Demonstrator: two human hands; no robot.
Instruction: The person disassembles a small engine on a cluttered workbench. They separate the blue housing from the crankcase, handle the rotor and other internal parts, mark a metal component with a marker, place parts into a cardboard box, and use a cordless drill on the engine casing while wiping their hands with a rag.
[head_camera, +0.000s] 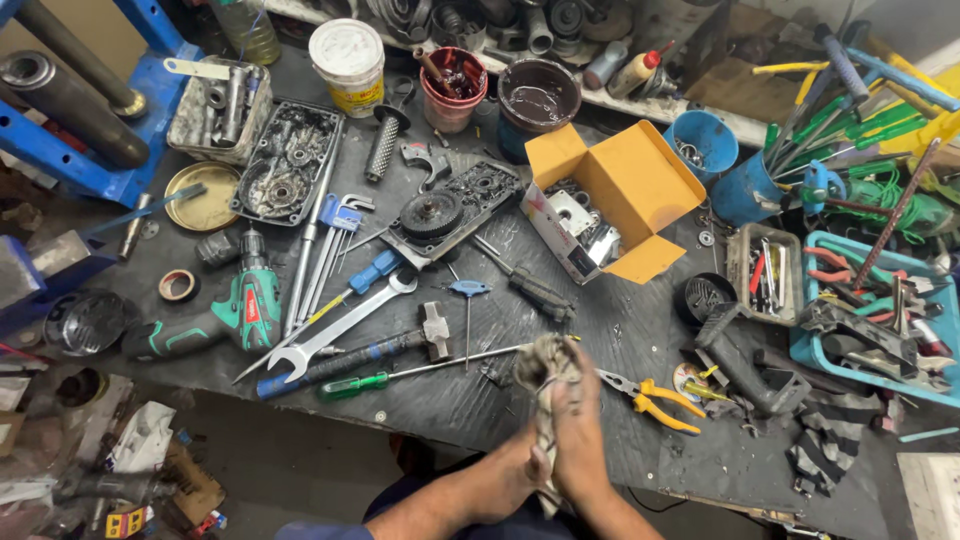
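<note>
Fingers (572, 420) of both hands curl closed around a dirty rag (545, 368).

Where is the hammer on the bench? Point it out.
In the head view, the hammer lies left of centre on the workbench, between the open-end spanner and the green-handled screwdriver, left of the rag in the hands.

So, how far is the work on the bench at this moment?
Already opened: the gear housing lies uncovered with its gear showing, its cover set apart. In hand: both the left hand and right hand rub a dirty rag. Left: the cover is off, and hammer, spanner and pliers lie loose.
</note>
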